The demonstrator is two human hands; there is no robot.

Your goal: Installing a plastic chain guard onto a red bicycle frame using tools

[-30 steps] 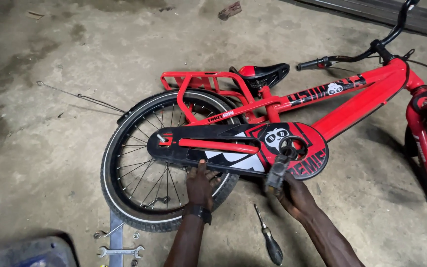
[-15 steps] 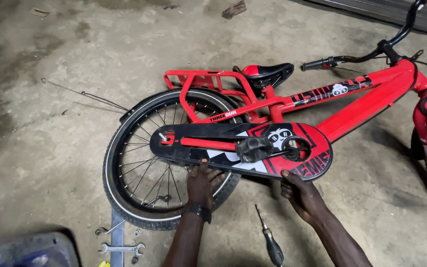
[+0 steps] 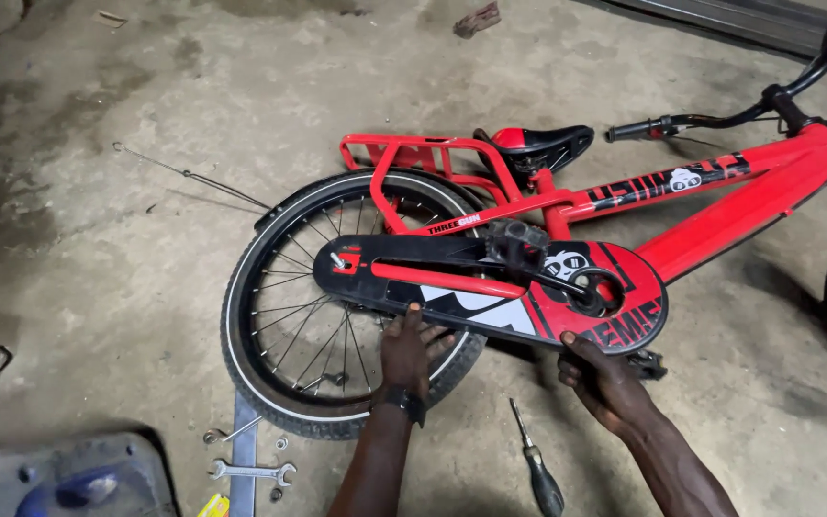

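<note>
A red bicycle [image 3: 624,206] is laid on its side on the concrete floor [image 3: 126,239], and since a second ago it has stayed put while the crank has been turned. The pedal [image 3: 517,236], which was then hanging below the chain guard [image 3: 490,287] at the right hand, has been swung up and over and is now seen lying above the guard, close to the frame. From this it is judged that the crank is being spun freely and checked against the guard, and that the guard is being steadied rather than removed at this moment.

The rear wheel [image 3: 337,316] is partly covered by the guard. The left hand [image 3: 412,347] is pressed against the lower edge of the guard with fingers spread apart, touching but not gripping. The right hand [image 3: 601,375] has been let go of the pedal and is now set at the lower rim of the round end of the guard, its fingers curled under the edge; whether they are clamped on it cannot be told.

The front wheel is cut off at the right. The chain is hidden behind the guard. The second pedal is only glimpsed beneath it. A screwdriver [image 3: 540,469] is lying between the forearms, and a spanner [image 3: 251,471] with small loose parts is lying near the lower left.
</note>
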